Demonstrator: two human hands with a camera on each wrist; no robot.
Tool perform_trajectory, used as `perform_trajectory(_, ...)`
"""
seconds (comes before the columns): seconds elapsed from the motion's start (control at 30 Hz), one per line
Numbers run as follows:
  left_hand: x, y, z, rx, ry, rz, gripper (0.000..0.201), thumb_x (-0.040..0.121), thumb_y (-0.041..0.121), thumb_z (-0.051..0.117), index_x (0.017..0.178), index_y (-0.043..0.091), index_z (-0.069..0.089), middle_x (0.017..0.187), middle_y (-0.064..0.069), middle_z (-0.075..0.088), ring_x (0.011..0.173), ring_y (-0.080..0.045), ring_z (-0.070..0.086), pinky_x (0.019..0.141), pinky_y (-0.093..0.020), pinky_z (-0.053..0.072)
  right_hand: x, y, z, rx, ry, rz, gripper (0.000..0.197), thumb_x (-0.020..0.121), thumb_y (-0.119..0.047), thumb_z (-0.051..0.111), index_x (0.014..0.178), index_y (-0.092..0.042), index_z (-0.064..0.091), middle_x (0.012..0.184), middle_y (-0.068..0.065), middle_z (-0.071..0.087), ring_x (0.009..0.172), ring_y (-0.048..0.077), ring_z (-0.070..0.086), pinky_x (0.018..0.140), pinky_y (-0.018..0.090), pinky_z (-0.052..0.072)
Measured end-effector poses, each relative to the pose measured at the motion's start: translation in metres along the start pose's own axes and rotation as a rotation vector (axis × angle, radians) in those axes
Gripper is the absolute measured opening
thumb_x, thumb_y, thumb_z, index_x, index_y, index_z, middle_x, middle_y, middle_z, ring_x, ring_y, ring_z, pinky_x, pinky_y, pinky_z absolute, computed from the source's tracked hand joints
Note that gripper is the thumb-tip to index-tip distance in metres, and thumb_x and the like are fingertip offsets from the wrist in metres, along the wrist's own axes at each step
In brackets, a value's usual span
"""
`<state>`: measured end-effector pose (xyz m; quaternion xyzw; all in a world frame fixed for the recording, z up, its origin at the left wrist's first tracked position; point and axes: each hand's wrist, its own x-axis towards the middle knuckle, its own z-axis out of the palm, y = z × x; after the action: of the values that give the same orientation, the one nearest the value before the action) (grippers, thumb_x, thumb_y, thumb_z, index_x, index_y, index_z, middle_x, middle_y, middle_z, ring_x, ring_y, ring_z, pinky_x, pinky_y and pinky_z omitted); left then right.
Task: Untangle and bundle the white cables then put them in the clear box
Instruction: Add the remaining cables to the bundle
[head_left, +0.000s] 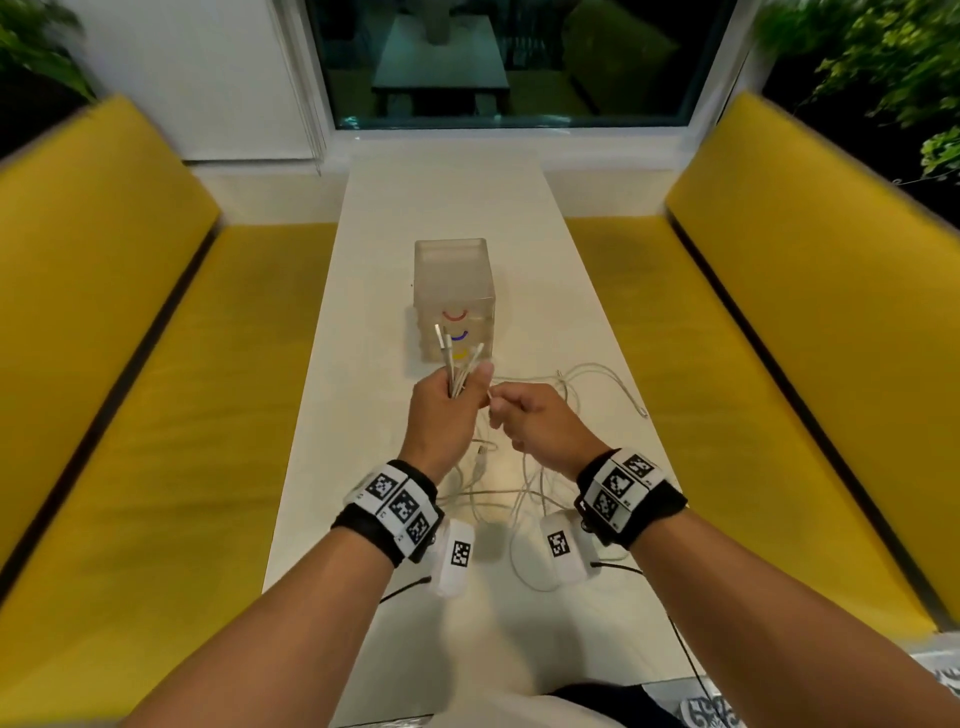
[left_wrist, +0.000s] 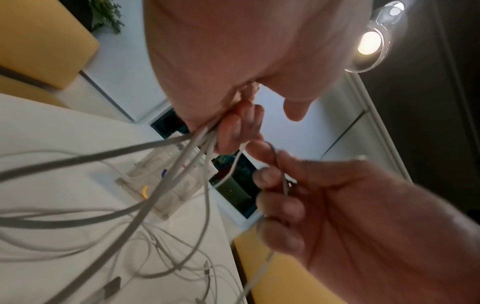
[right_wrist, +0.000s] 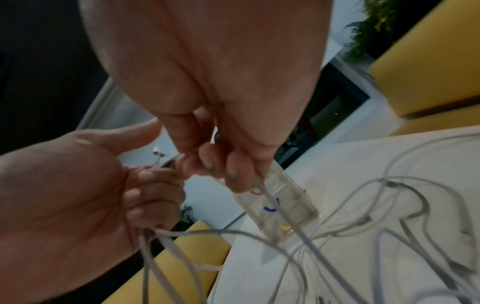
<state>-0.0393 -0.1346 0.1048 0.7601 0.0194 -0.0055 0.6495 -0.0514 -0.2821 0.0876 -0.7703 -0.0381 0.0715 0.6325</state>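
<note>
Above the table (head_left: 467, 208), just short of the box (head_left: 453, 291), the left hand (head_left: 441, 410) grips a sheaf of cable ends (head_left: 457, 364), plugs pointing up; the right hand (head_left: 540, 421) pinches one more strand beside it, fingers curled round the wire; most of the cables (head_left: 519, 483) lie in loose tangled loops on the table beneath both wrists; the box stands upright, nothing of the cables in it; gathering ends looks like the step in hand; next, probably, the pinched end joins the sheaf, then the slack wants drawing free of the knots before any coiling
</note>
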Motion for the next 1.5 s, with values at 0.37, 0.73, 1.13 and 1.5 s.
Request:
perform_trajectory(0.37,0.003,0.015,-0.016,0.154,-0.051,0.022,0.033,0.093,0.02,0.065,0.065,0.004,0.06,0.053,0.0,0.05,0.041,-0.008,0.038,0.044,-0.022,0.034,-0.011,-0.005,-0.002,-0.105,-0.13,-0.081,0.022,0.1,-0.012,0.058,0.09,0.004,0.069,0.063,-0.005,0.059,0.058,0.019,0.047,0.057,0.027,0.042)
perform_trajectory(0.73,0.04,0.069,-0.068,-0.251,0.365,0.136,0.025,0.085,0.041,0.066,0.07,0.021,0.063,0.053,0.002,0.04,0.048,-0.016,0.033,0.05,-0.031,0.03,-0.016,0.058,-0.014,-0.208,-0.13,0.103,0.026,0.096,-0.008,0.054,0.076,-0.016,0.069,0.067,0.003,0.064,0.065,0.016,0.059,0.07,0.032,0.049)
perform_trajectory(1.13,0.03,0.054,-0.063,-0.2,0.267,0.084,0.036,0.09,0.048,0.067,0.083,0.013,0.06,0.056,0.005,0.038,0.049,-0.014,0.032,0.047,-0.028,0.03,-0.011,0.071,-0.032,-0.228,0.024,0.076,0.02,0.097,-0.008,0.058,0.084,-0.015,0.071,0.073,0.004,0.074,0.073,0.02,0.069,0.079,0.04,0.056)
perform_trajectory(1.5,-0.009,0.029,-0.004,0.029,-0.07,0.073,0.036,0.093,0.033,0.069,0.065,0.013,0.058,0.042,0.017,0.043,0.041,-0.002,0.036,0.045,-0.018,0.031,-0.013,-0.027,-0.016,-0.085,-0.032,-0.172,0.013,0.099,-0.005,0.058,0.105,0.0,0.069,0.061,0.011,0.059,0.054,0.02,0.059,0.057,0.035,0.05)
